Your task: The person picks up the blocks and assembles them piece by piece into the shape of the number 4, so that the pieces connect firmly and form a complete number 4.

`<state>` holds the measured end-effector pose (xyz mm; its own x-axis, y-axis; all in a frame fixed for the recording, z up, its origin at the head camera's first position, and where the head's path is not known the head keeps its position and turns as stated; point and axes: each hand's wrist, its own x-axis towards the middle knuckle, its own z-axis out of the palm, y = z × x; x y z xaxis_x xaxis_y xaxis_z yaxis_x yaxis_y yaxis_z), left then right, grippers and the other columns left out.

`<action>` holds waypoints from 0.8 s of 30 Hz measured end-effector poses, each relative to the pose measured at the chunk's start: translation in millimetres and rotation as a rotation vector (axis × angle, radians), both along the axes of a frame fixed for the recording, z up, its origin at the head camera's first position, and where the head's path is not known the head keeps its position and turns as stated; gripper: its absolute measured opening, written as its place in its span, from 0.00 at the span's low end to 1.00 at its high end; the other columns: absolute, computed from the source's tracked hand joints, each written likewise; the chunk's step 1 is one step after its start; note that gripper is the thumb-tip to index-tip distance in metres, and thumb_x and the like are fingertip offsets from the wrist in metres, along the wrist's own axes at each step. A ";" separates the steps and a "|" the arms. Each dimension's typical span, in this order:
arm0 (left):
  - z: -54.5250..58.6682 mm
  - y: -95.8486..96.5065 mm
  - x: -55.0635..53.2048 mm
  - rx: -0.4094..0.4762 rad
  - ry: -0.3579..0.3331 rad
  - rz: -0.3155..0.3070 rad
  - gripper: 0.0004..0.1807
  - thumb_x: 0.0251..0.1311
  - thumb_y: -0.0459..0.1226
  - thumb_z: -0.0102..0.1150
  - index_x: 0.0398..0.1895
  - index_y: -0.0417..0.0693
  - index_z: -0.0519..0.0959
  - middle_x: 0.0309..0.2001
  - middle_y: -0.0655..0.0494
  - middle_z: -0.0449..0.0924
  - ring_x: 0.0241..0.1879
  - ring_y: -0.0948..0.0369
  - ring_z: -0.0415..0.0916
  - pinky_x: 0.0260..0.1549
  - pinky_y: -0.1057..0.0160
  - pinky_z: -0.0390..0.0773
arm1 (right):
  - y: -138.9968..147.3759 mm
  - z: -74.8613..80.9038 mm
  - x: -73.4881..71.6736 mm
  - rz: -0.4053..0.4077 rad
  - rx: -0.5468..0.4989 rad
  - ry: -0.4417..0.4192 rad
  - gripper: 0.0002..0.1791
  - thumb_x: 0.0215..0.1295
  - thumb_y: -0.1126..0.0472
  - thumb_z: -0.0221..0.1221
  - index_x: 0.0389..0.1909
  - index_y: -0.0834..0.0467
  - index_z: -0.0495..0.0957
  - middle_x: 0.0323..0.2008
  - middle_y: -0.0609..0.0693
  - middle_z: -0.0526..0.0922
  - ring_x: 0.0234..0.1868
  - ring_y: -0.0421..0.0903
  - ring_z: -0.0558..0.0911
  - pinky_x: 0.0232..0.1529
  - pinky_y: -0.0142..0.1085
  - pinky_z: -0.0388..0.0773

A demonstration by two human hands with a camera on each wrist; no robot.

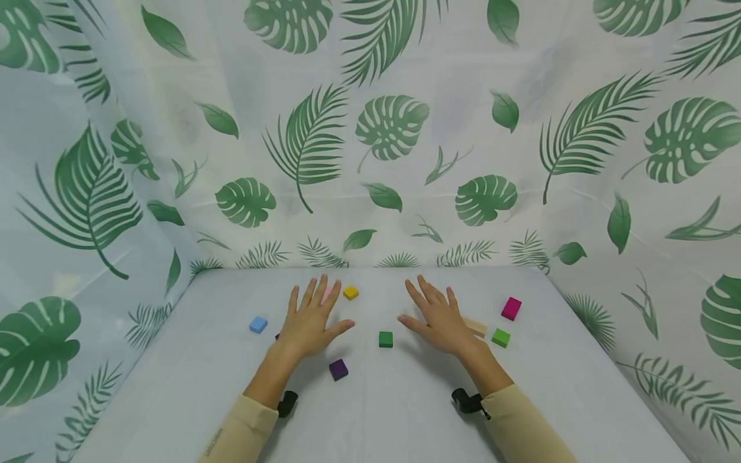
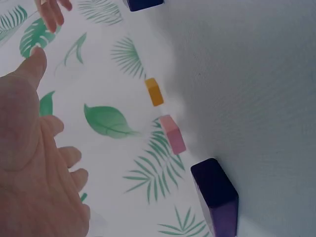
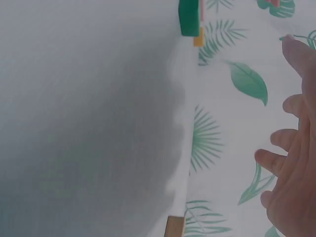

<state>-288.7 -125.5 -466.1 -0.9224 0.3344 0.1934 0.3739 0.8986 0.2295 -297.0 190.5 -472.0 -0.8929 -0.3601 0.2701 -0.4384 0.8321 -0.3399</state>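
Note:
My left hand (image 1: 309,325) is held over the table with fingers spread and nothing in it. A pink block (image 1: 327,294) lies partly hidden behind its fingertips, with a yellow block (image 1: 350,293) just to the right. Nearer me is a dark purple block (image 1: 338,370), and another purple block (image 2: 215,197) shows large in the left wrist view. My right hand (image 1: 442,321) is also raised, empty, fingers apart. It partly covers a plain wooden block (image 1: 476,327). Between the two hands sits a green block (image 1: 385,339).
A light blue block (image 1: 258,325) lies left of the left hand. On the right are a light green block (image 1: 500,338) and a magenta block (image 1: 511,308). The white table (image 1: 370,418) ends at a leaf-patterned curtain (image 1: 405,212) behind and at the sides.

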 end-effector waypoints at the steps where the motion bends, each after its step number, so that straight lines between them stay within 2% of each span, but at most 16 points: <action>1: 0.6 -0.5 0.7 0.012 -0.001 -0.011 0.51 0.69 0.71 0.46 0.86 0.60 0.44 0.86 0.50 0.33 0.85 0.48 0.32 0.78 0.33 0.32 | -2.2 -0.4 -0.6 0.010 -0.009 0.000 0.46 0.73 0.35 0.57 0.83 0.51 0.54 0.82 0.60 0.54 0.80 0.65 0.59 0.76 0.70 0.37; 4: 1.4 -1.0 1.4 0.078 -0.014 -0.074 0.50 0.70 0.69 0.47 0.86 0.58 0.45 0.85 0.50 0.37 0.85 0.48 0.36 0.77 0.33 0.33 | -9.0 -0.9 -2.1 0.027 -0.058 -0.025 0.44 0.74 0.34 0.55 0.82 0.50 0.57 0.81 0.59 0.59 0.79 0.64 0.62 0.77 0.68 0.49; 7: 2.8 -0.9 2.5 0.150 -0.058 -0.150 0.50 0.70 0.67 0.51 0.86 0.58 0.45 0.85 0.50 0.41 0.85 0.49 0.39 0.78 0.34 0.32 | -15.1 -1.3 -2.3 0.054 -0.108 -0.064 0.43 0.74 0.32 0.53 0.82 0.49 0.59 0.79 0.58 0.63 0.78 0.63 0.64 0.74 0.65 0.60; 11: 4.2 -1.0 3.6 0.222 -0.127 -0.217 0.51 0.69 0.65 0.56 0.86 0.59 0.46 0.85 0.56 0.42 0.84 0.55 0.42 0.79 0.37 0.32 | -19.7 -3.3 -0.2 0.110 -0.129 -0.113 0.42 0.74 0.31 0.53 0.81 0.48 0.60 0.79 0.57 0.63 0.78 0.62 0.64 0.72 0.64 0.64; 13: 4.2 -1.7 3.3 0.249 -0.140 -0.242 0.51 0.67 0.63 0.60 0.85 0.59 0.48 0.85 0.58 0.43 0.84 0.57 0.44 0.79 0.38 0.34 | -20.0 -4.9 1.4 0.133 -0.130 -0.136 0.42 0.74 0.32 0.53 0.81 0.48 0.61 0.79 0.56 0.63 0.78 0.61 0.64 0.72 0.63 0.65; 16: 4.1 -3.3 2.4 0.285 -0.155 -0.277 0.51 0.64 0.61 0.66 0.85 0.61 0.52 0.84 0.60 0.46 0.84 0.57 0.46 0.79 0.38 0.43 | -18.8 -7.7 3.1 0.145 -0.121 -0.163 0.40 0.75 0.34 0.55 0.81 0.48 0.61 0.78 0.55 0.65 0.77 0.58 0.66 0.71 0.60 0.67; 18: 3.9 -4.2 1.8 0.312 -0.176 -0.290 0.50 0.62 0.58 0.70 0.83 0.63 0.56 0.84 0.61 0.49 0.83 0.56 0.46 0.78 0.37 0.50 | -17.9 -9.3 3.7 0.156 -0.114 -0.163 0.39 0.75 0.36 0.56 0.80 0.48 0.62 0.76 0.55 0.68 0.74 0.57 0.71 0.69 0.58 0.71; 21: 4.0 -5.6 2.4 0.338 -0.241 -0.288 0.46 0.59 0.55 0.74 0.80 0.64 0.64 0.83 0.61 0.55 0.83 0.54 0.47 0.75 0.37 0.58 | -17.0 -11.7 3.8 0.179 -0.099 -0.154 0.38 0.75 0.38 0.58 0.79 0.49 0.64 0.72 0.54 0.73 0.66 0.55 0.78 0.62 0.54 0.78; 24: 4.0 -6.9 4.1 0.335 -0.303 -0.274 0.41 0.59 0.53 0.75 0.76 0.61 0.70 0.79 0.58 0.64 0.79 0.50 0.59 0.71 0.38 0.67 | -16.9 -12.9 4.1 0.205 -0.087 -0.156 0.37 0.74 0.40 0.60 0.78 0.51 0.66 0.69 0.53 0.76 0.60 0.53 0.81 0.55 0.49 0.81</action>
